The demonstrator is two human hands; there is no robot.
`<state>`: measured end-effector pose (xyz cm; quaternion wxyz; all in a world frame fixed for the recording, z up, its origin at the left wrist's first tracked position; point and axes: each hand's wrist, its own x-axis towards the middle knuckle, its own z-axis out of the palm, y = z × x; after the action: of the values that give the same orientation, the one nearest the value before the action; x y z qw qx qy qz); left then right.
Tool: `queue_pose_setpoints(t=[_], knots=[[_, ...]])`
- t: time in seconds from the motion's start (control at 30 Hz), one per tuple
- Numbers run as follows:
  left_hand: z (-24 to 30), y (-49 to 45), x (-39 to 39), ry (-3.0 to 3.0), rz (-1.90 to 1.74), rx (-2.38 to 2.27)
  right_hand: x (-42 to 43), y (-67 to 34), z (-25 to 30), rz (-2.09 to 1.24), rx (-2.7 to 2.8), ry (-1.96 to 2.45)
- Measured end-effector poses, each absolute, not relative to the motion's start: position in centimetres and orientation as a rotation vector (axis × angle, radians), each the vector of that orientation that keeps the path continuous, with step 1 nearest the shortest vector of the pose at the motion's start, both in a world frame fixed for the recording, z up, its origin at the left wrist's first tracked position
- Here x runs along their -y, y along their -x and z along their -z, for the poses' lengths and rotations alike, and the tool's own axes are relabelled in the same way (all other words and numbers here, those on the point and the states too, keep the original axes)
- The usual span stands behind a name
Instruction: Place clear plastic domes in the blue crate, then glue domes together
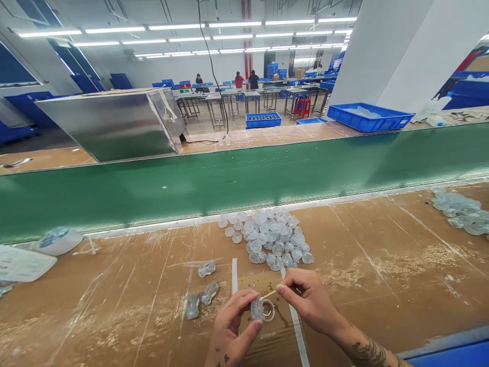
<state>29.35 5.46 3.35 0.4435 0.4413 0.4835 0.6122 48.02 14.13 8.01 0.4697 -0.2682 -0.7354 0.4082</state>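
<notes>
Between the thumb and fingers of my left hand (pixel 235 321) is a small clear textured plastic piece (pixel 257 309), held upright. Right beside it shows a clear round ring-shaped part (pixel 269 311); I cannot tell whether the two are joined. My right hand (pixel 307 298) pinches a thin wooden stick (pixel 269 294), its far tip at the upper edge of the clear piece. Beyond my hands lies a heap of clear domed plastic pieces (pixel 267 237) with a patterned surface. Several shaped clear pieces (pixel 209 293) rest to the left of my left hand.
A brown-covered bench (pixel 133 295) carries white tape strips (pixel 300 336) under my hands. Behind it runs a green conveyor belt (pixel 229 178). More clear pieces (pixel 460 211) lie far right, a tape roll (pixel 60 240) at left. Across the belt stand a metal box (pixel 114 122) and a blue tray (pixel 369 120).
</notes>
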Motion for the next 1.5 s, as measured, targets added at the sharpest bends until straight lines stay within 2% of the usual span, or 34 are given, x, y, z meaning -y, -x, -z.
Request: queue_pose_setpoints(t=[0.33,0.53,0.7,0.9,1.03,1.23,1.33,1.43,1.5], knots=[[-1.1,-29.5,-5.6,-1.072,-1.459,-1.186,-14.5,-47.6,-6.8,-1.120,1.727,0.760],[1.6,-28.3,-6.0,-1.214,-1.345,-1.215,-13.8,-47.6,-7.7,-1.079,1.778,0.719],[0.1,-28.6,-6.1,-1.124,-1.409,-1.262,-13.9,-48.0,-8.2,-0.990,1.861,0.695],[-1.8,-27.4,-4.7,-0.905,-1.527,-1.230,-14.5,-48.6,-5.9,-0.796,2.383,0.766],[-1.8,-25.5,-2.8,-0.796,-1.509,-1.130,-16.1,-45.8,-7.3,-0.509,2.711,0.904],[-1.4,-22.4,-1.0,-0.606,-1.556,-1.063,-17.5,-33.9,-8.7,-0.171,3.142,0.114],[-1.2,-21.4,-0.5,-0.466,-1.608,-0.961,-17.9,-30.0,-7.7,-0.043,3.230,-0.017],[-1.3,-21.3,-0.1,-0.320,-1.648,-0.879,-18.1,-30.9,-8.3,-0.152,3.175,0.038],[-1.6,-21.7,-0.2,-0.266,-1.660,-0.854,-18.0,-33.4,-9.5,-0.472,2.943,0.145]])
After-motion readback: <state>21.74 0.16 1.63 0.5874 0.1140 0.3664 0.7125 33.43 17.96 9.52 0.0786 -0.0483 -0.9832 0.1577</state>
